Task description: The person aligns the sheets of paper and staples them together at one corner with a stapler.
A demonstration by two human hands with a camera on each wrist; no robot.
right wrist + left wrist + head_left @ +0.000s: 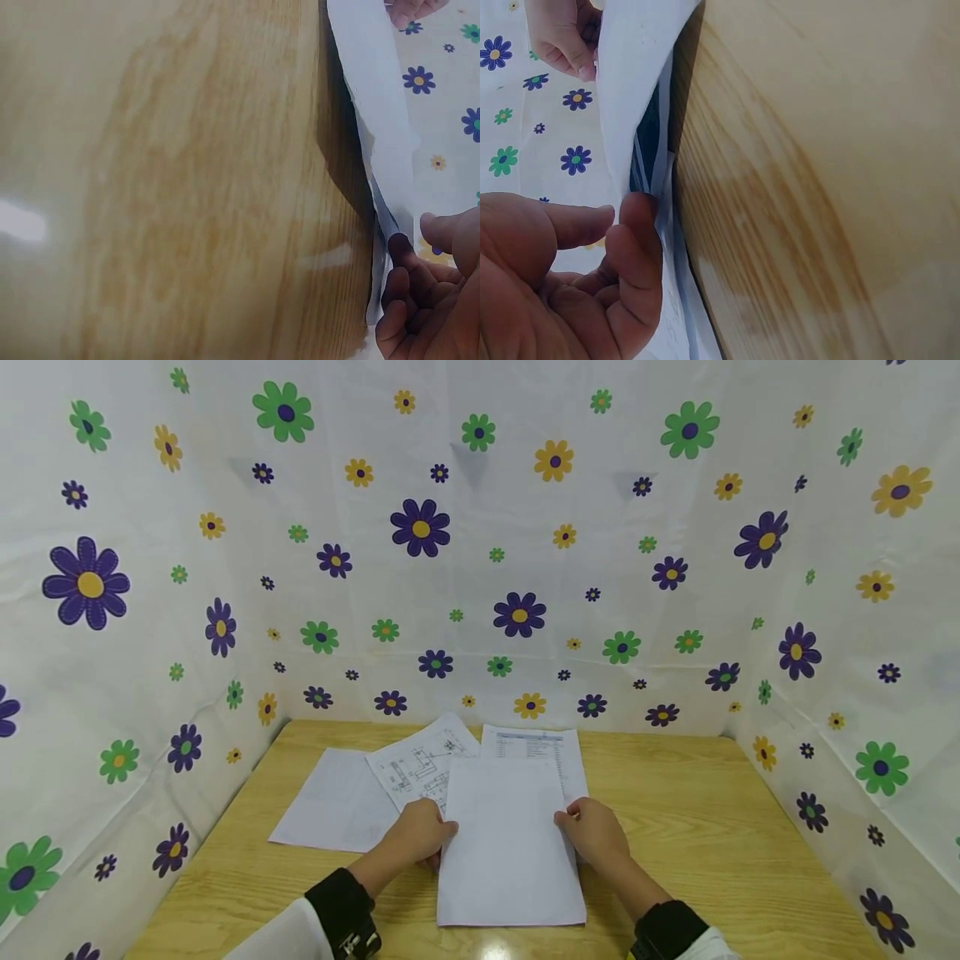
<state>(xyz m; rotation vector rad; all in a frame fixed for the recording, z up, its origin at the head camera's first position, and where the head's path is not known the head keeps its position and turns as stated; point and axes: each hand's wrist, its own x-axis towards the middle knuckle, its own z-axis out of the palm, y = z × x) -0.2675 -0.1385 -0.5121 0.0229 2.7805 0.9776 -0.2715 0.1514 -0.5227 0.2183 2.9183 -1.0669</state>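
A blank white sheet of paper [512, 852] lies upright in front of me, its near part close over the table. At its left edge my left hand [414, 833] pinches it between thumb and curled fingers. My right hand [597, 837] pinches the right edge at about the same height, thumb on top. In the left wrist view, a dark bluish strip [651, 139] shows under the sheet's raised edge, with further white paper below. The right wrist view shows the same sheet [375, 82] bowed slightly above the wood, casting a shadow.
Behind the sheet's left side lies a page with technical drawings [420, 760], overlapping a plain white paper [333, 802]. A page with a printed table [536, 743] is partly covered by the sheet. Flower-patterned cloth [480, 568] encloses the wooden table [690, 827] on three sides.
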